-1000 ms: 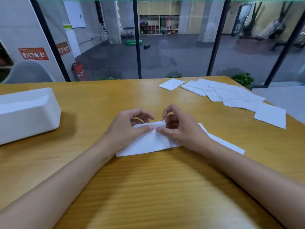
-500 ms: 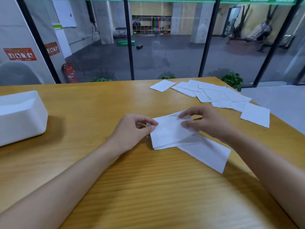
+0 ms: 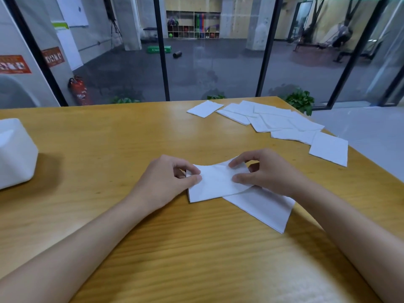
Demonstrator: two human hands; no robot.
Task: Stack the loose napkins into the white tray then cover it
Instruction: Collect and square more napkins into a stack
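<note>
At the middle of the wooden table both hands hold one white napkin [image 3: 215,182]. My left hand [image 3: 166,180] pinches its left edge between thumb and forefinger. My right hand [image 3: 266,171] pinches its right side, fingers curled over the top. A second napkin [image 3: 264,206] lies flat under it, reaching toward the lower right. Several loose napkins [image 3: 273,121] are spread at the far right of the table. The white tray [image 3: 15,154] stands at the left edge, partly cut off by the frame.
The table [image 3: 109,138] ends at a glass wall behind it and at its right edge close to the loose napkins. Potted plants [image 3: 300,101] stand beyond the far right corner.
The napkin held by both hands has been lifted off the second one, which has swung out to the lower right. My right hand moved right; the view has shifted right.
</note>
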